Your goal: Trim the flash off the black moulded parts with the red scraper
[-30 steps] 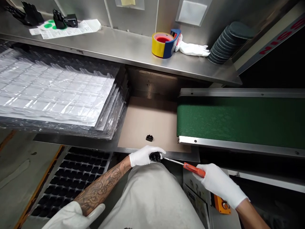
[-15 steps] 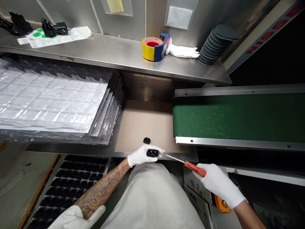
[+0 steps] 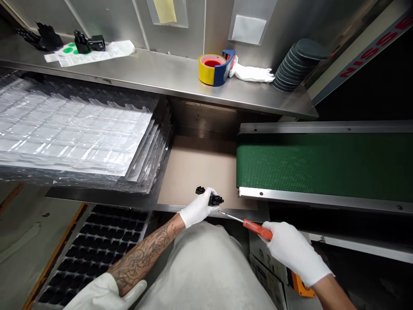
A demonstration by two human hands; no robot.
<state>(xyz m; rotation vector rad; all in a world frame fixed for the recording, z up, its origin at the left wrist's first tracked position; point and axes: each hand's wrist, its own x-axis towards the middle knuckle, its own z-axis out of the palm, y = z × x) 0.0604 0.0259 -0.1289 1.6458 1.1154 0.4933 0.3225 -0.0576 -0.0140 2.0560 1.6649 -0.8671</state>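
My left hand (image 3: 199, 209), in a white glove, grips a small black plastic part (image 3: 215, 200) over the front edge of the tan board (image 3: 200, 165). Another small black piece (image 3: 200, 190) lies on the board just behind my fingers. My right hand (image 3: 288, 245), also gloved, is wrapped round the red handle of a thin metal-tipped tool (image 3: 257, 229). The tool points left, its tip close below the black part; whether they touch I cannot tell.
Stacked clear plastic trays (image 3: 74, 133) stand left, a green conveyor belt (image 3: 322, 165) right. The rear metal shelf (image 3: 161, 71) holds a tape roll (image 3: 211, 71), a white glove (image 3: 254, 73) and dark discs (image 3: 298, 60). A black-celled tray (image 3: 93, 249) is lower left.
My left hand has turned the black part, which now shows a different side, and moved slightly right and up. The red-handled tool has shifted left with my right hand. The view has shifted a little.
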